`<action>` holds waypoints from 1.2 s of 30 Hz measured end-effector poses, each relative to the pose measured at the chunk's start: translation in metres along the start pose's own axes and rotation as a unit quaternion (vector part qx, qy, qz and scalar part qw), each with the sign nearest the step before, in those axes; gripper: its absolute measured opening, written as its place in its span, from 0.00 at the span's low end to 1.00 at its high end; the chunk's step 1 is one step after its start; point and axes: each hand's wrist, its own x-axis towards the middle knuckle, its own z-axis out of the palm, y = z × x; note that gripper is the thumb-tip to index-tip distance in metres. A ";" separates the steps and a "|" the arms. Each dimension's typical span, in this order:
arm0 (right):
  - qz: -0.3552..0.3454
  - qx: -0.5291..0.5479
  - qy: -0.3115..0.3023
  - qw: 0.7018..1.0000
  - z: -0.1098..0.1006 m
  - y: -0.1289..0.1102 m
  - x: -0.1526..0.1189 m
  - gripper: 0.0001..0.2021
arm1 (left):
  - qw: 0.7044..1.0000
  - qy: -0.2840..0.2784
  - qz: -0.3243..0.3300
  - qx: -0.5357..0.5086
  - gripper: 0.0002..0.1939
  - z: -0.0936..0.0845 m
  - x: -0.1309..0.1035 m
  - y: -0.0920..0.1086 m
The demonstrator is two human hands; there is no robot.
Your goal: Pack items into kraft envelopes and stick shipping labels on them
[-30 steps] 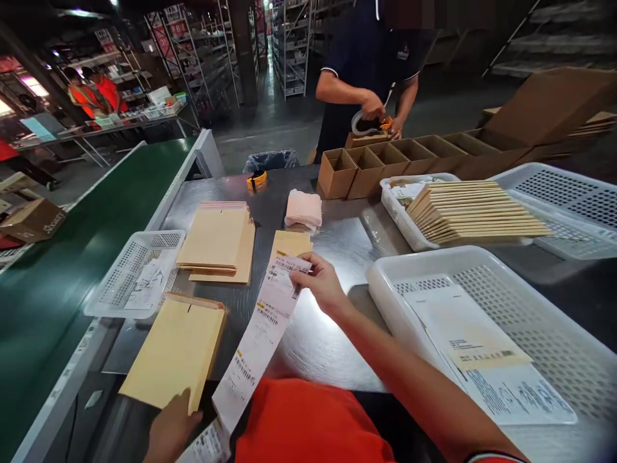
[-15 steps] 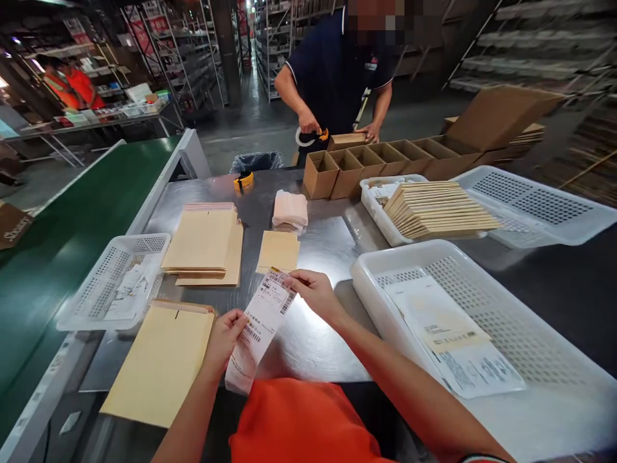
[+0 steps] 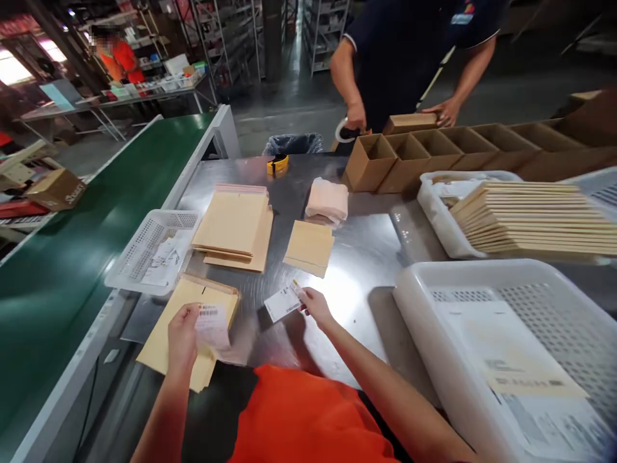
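My left hand [image 3: 182,337] grips a strip of printed labels [image 3: 213,325] over a stack of large tan padded envelopes [image 3: 190,328] at the near left of the steel table [image 3: 361,257]. My right hand [image 3: 315,305] pinches a single small white label [image 3: 283,301] just above the table, apart from the strip. A small tan envelope [image 3: 309,246] lies a little beyond it, with a pink folded bundle [image 3: 328,200] behind.
A white basket [image 3: 154,257] of papers and another envelope stack [image 3: 234,225] sit left. A large white basket [image 3: 506,360] holds sheets at right; another holds stacked envelopes [image 3: 530,217]. Open cardboard boxes [image 3: 409,161] line the back, where a person tapes a box. A green conveyor [image 3: 72,257] runs left.
The long label strip has come apart: my right hand now holds one torn-off label, my left hand has the rest and moved left over the envelopes.
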 end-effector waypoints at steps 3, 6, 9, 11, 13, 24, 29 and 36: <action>0.013 -0.081 -0.016 0.996 0.027 0.012 -0.005 0.12 | 0.998 -0.057 0.005 0.006 0.14 0.015 -0.004 0.007; -0.033 -0.120 -0.014 0.992 0.043 -0.005 -0.019 0.19 | 0.990 -0.138 -0.003 0.023 0.12 0.045 -0.013 0.010; -0.142 -0.155 -0.124 0.970 0.045 -0.046 -0.037 0.17 | 0.973 -0.225 -0.005 0.043 0.12 0.075 -0.024 0.012; -0.247 -0.223 -0.186 0.925 0.037 -0.078 -0.046 0.12 | 0.962 -0.268 0.002 0.047 0.13 0.087 -0.030 0.013; -0.324 -0.281 -0.166 0.888 0.023 -0.104 -0.049 0.08 | 0.952 -0.299 -0.006 0.059 0.14 0.088 -0.033 0.012; -0.231 -0.236 -0.281 0.901 0.007 -0.083 -0.055 0.13 | 0.933 -0.344 0.015 0.103 0.20 0.105 -0.036 -0.009; -0.228 -0.170 -0.179 0.942 -0.024 -0.085 -0.039 0.15 | 0.892 -0.428 -0.080 0.119 0.20 0.082 -0.032 -0.024; -0.149 -0.110 -0.117 0.976 -0.072 -0.084 -0.016 0.14 | 0.885 -0.424 -0.133 0.141 0.21 0.035 -0.043 -0.055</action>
